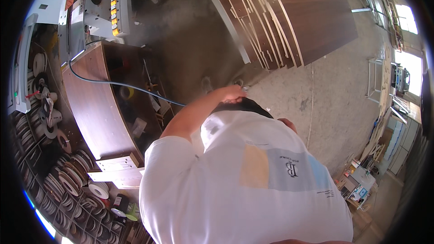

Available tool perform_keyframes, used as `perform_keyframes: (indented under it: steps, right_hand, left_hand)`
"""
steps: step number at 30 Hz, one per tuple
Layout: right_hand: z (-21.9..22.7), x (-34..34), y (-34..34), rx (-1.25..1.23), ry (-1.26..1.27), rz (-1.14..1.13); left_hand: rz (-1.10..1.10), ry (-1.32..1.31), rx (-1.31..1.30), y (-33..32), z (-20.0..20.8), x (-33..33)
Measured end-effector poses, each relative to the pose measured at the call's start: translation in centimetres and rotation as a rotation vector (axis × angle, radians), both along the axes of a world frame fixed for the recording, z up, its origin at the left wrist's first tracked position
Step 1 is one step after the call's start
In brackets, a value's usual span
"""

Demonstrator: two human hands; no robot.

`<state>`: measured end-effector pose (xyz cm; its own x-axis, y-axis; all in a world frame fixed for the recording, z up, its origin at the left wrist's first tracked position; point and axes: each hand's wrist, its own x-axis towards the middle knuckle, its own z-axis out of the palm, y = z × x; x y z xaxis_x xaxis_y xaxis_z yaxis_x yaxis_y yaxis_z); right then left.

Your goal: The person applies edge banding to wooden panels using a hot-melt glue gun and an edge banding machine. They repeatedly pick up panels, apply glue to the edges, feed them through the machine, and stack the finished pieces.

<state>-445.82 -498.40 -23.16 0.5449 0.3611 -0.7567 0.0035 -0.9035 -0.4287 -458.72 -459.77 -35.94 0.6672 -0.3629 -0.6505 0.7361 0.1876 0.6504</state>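
Bent across the front of my body, my left arm brings my left hand [233, 94] to about waist height. Its fingers are curled closed, and whatever may be in them is too dark and covered to name. Dark trousers [255, 106] show just below it. A blue hose [131, 84] runs from the machine at the left and passes out of sight behind my left forearm. Of my right arm only a sliver of skin [287, 124] shows beyond my white T-shirt [226, 176]; its fingers are hidden.
At my left stands a brown wooden cabinet [88, 99], beside racks of edge-banding rolls [68, 180]. A machine with yellow rollers [115, 7] is at the far left. Brown boards [316, 13] with thin offcut strips [266, 18] lie ahead. A cluttered workbench [361, 183] stands at the right.
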Motion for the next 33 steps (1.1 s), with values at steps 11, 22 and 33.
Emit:
perform_keyframes:
  steps: [11, 22, 33]
  right_hand:
    - [-1.6, 2.1, -2.4, 0.113, 0.075, -0.090]
    - [-4.8, 8.6, -3.3, 0.106, 0.065, -0.100]
    - [-6.0, 15.2, -5.7, 0.235, 0.051, 0.061]
  left_hand:
    - [-0.008, -0.098, -0.131, 0.5, 3.0, -0.2]
    - [0.183, -0.005, -0.214, 0.8, 11.8, 1.0]
    - [0.416, 0.054, -0.149, 0.2, 13.0, 5.8]
